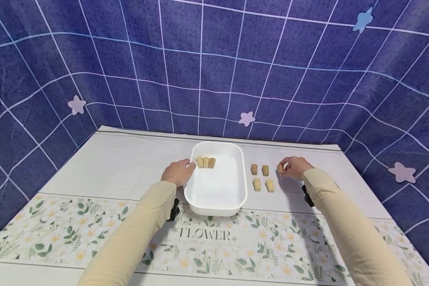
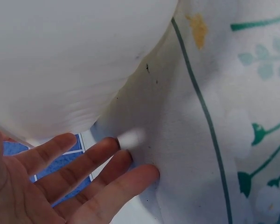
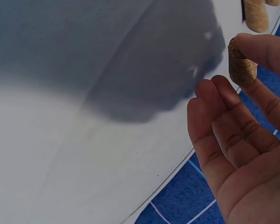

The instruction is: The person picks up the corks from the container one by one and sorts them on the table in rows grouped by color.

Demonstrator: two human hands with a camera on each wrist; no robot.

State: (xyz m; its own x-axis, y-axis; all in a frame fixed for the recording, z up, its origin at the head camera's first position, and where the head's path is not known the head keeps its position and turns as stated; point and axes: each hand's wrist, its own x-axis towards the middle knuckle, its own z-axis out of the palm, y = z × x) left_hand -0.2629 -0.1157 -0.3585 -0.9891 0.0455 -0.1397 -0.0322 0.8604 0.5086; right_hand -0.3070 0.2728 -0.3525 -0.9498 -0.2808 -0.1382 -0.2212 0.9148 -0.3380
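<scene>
A white plastic tray (image 1: 216, 194) stands on the table, with three tapered corks (image 1: 206, 162) side by side at its far left inside. My left hand (image 1: 178, 172) grips the tray's left rim, thumb at the edge and index finger against the outer wall; in the left wrist view the other fingers (image 2: 102, 186) spread loosely below it. Right of the tray, my right hand (image 1: 296, 167) pinches a cork (image 3: 242, 65) between thumb and index finger. The remaining fingers of that hand are loosely bent. Nearby stand two darker corks (image 1: 259, 170) and, in front, two paler corks (image 1: 263, 185).
The table (image 1: 128, 159) has a white surface with a floral printed band (image 1: 207, 246) across its nearer part. A blue gridded curtain (image 1: 214, 71) with star shapes hangs behind and at both sides. My right arm casts a shadow (image 1: 300, 206) over the table.
</scene>
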